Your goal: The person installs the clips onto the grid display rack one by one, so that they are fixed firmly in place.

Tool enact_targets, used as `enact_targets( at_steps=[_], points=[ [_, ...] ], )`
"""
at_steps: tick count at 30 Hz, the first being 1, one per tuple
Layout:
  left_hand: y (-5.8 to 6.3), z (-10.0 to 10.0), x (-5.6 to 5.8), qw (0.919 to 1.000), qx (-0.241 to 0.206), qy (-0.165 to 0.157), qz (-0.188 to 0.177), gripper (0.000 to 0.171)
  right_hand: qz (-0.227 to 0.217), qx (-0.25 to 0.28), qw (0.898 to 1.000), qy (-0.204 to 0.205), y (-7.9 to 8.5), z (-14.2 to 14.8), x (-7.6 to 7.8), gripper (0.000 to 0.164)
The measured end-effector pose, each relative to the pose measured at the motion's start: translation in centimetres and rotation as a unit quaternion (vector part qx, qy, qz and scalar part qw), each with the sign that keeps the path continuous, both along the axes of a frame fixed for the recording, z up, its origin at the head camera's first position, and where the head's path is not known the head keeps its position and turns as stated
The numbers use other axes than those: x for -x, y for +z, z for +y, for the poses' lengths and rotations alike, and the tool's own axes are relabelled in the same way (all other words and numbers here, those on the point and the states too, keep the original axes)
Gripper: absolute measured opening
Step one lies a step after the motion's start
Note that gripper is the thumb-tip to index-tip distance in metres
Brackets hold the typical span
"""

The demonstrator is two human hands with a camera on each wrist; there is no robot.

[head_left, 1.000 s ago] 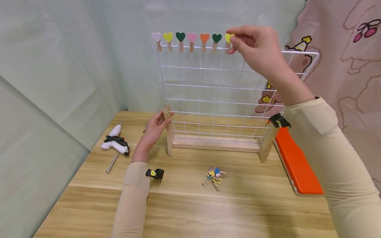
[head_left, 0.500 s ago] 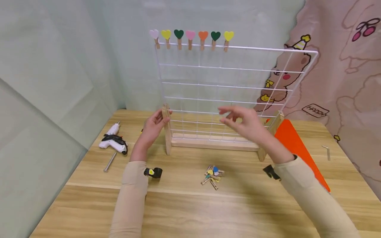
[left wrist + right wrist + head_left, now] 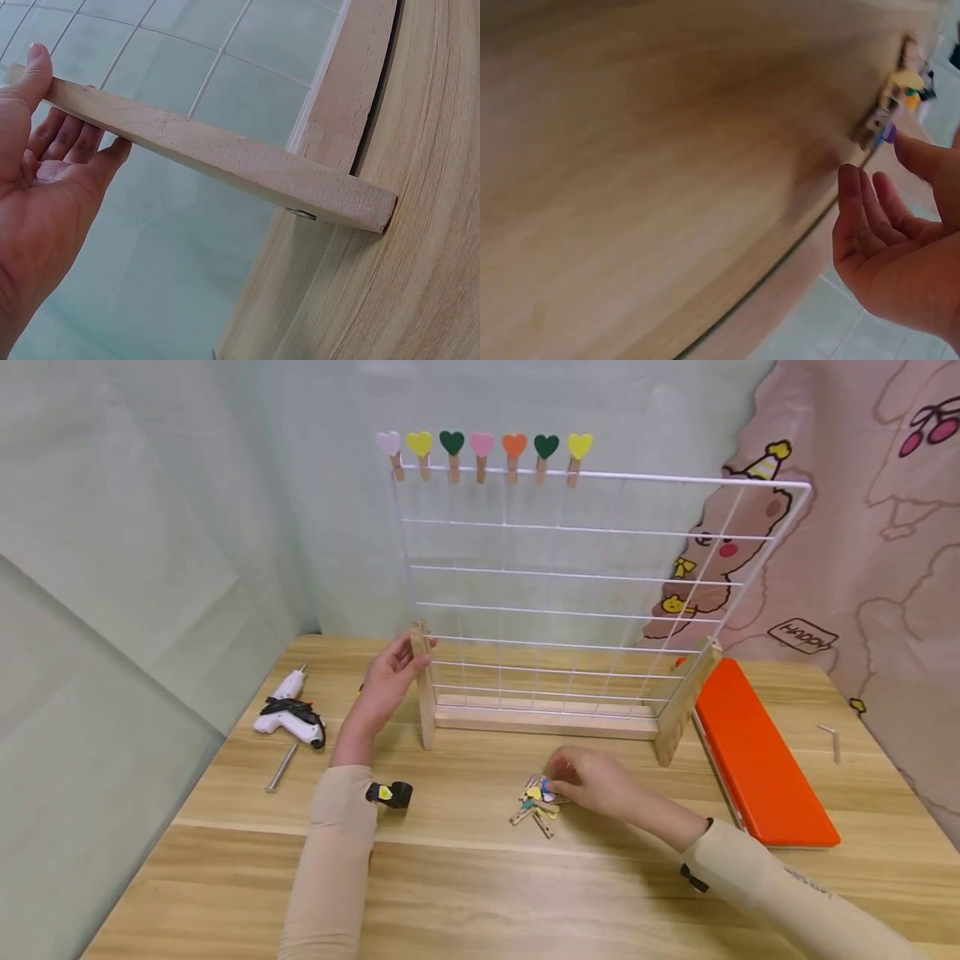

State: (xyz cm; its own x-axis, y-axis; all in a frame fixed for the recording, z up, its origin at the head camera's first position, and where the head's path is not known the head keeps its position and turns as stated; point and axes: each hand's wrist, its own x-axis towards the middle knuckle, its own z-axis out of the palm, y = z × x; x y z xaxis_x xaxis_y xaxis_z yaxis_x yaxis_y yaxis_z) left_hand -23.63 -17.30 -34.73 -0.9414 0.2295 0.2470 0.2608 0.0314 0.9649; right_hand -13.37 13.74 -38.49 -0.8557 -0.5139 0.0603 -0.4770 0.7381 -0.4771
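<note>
My left hand [image 3: 390, 675] grips the upper part of the wooden upright [image 3: 210, 150] at the left side of the stand; in the left wrist view the thumb lies on one face, fingers behind it. My right hand [image 3: 592, 781] is low over a small pile of mini clothespins [image 3: 542, 827] with coloured hearts. Its thumb and fingertips are at a blue-heart clothespin [image 3: 546, 786], and the right wrist view shows a gap between thumb and fingers [image 3: 849, 195]. Several heart clothespins [image 3: 482, 445] stand in a row along the top bar of the white wire grid [image 3: 525, 573].
A white glue gun [image 3: 291, 710] with its black cord and a metal bolt [image 3: 282, 768] lie at the left. To the right are an orange flat case [image 3: 765, 760] and a hex key [image 3: 834, 743]. The stand's right upright [image 3: 686, 706] is beside the case.
My right hand has let go of the yellow-heart clothespin on the top bar and come down to the pile on the table. My left hand stays on the upright.
</note>
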Motion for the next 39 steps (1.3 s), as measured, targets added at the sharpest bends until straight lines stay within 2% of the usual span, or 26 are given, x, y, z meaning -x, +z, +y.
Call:
enact_targets(
  at_steps=[3, 8, 15, 19, 28, 32, 36, 39],
  points=[
    [0.0, 0.1, 0.1, 1.0, -0.002, -0.003, 0.0, 0.046, 0.012, -0.012, 1.0, 0.005, -0.2, 0.0, -0.1, 0.019],
    [-0.1, 0.1, 0.1, 1.0, -0.004, -0.004, 0.006, 0.045, 0.004, -0.044, 0.999, 0.005, -0.1, -0.2, 0.0, 0.017],
    [0.7, 0.3, -0.5, 1.0, -0.005, -0.006, 0.004, 0.044, 0.004, -0.062, 0.997, 0.039, 0.2, -0.3, 0.3, 0.011],
    [0.2, 0.1, 0.0, 0.9999, -0.012, -0.004, 0.0, 0.046, -0.003, -0.064, 0.997, 0.039, 0.2, -0.4, 0.5, 0.01],
    [0.2, -0.1, 0.1, 0.9999, -0.01, 0.0, 0.0, 0.049, -0.027, -0.053, 0.998, 0.03, 0.2, -0.5, 0.8, 0.013],
    [0.2, -0.1, 0.1, 0.9999, -0.013, -0.001, -0.003, 0.048, -0.039, -0.043, 0.997, 0.043, 0.3, -0.2, 0.8, 0.017],
    [0.2, 0.0, 0.0, 0.9999, -0.015, -0.004, -0.002, 0.047, -0.048, -0.001, 0.997, 0.065, 1.4, 0.3, 0.9, 0.017],
    [0.2, 0.0, 0.0, 0.9999, -0.012, -0.006, 0.0, 0.046, -0.033, 0.04, 0.996, 0.068, 3.1, 0.3, 1.0, 0.015]
  ],
)
